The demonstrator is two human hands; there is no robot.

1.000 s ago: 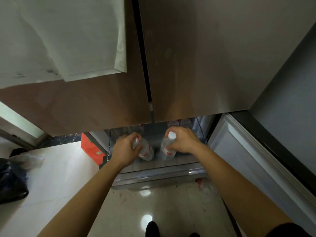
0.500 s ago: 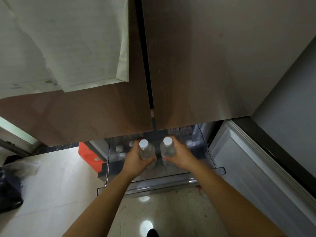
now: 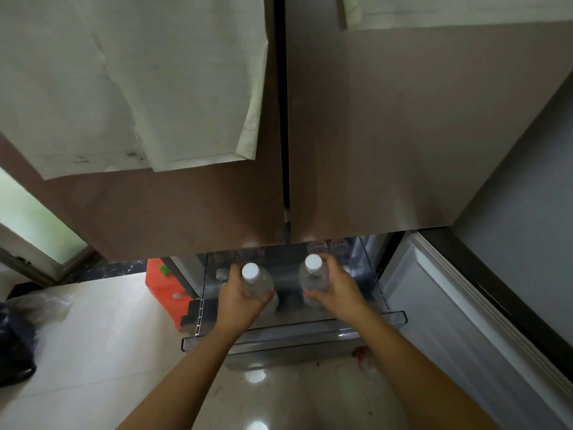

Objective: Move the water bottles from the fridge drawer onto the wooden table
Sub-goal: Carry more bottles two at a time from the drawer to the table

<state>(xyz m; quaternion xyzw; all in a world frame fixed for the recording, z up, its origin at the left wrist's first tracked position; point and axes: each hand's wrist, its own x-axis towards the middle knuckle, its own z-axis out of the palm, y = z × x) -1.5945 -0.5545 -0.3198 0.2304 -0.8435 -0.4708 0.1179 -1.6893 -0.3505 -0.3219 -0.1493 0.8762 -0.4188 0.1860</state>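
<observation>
Water bottles, two, clear with white caps: the left bottle (image 3: 257, 282) and the right bottle (image 3: 313, 274) stand upright, caps toward the camera, side by side but apart, over the inside of the pulled-out fridge drawer (image 3: 279, 336). The left hand (image 3: 240, 297) is wrapped round the body of the left bottle, with its fingers curled about the far side. The right hand (image 3: 336, 288) clasps the right bottle in the same way from the right. Whether the bottle bases rest on the drawer floor cannot be told. A further white cap (image 3: 221, 273) shows deeper in the drawer, just left of the left hand. Above the drawer hang the two closed upper doors, the left door (image 3: 186, 206) bearing pale paper sheets (image 3: 155, 72) and the right door (image 3: 387, 150) meeting it at a dark central seam. An orange box (image 3: 166, 287) stands on the glossy floor (image 3: 93, 336) beside the drawer's left side. A black bag (image 3: 14, 352) lies at the far left edge.
</observation>
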